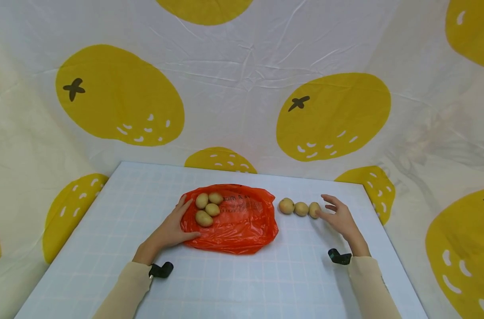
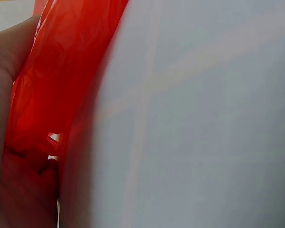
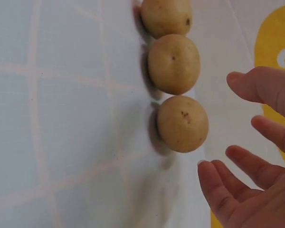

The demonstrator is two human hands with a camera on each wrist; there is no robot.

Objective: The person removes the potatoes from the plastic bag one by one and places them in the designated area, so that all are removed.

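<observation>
A red plastic bag (image 1: 246,221) lies spread on the table, with several potatoes (image 1: 204,218) grouped at its left end. My left hand (image 1: 172,228) holds the bag's left edge, thumb along the near side and fingers toward the far side. Red film covers part of this hand (image 2: 26,190) in the left wrist view. To the right of the bag, three potatoes (image 1: 301,209) stand in a row. My right hand (image 1: 341,219) hovers beside the rightmost potato (image 3: 183,124), fingers spread and holding nothing. A gap shows between fingertips and potato in the right wrist view.
The table (image 1: 234,283) has a pale checked cover. Behind it and at its sides hangs a white cloth (image 1: 234,110) printed with large yellow fruit. Black wrist devices (image 1: 161,269) sit at both sleeve cuffs.
</observation>
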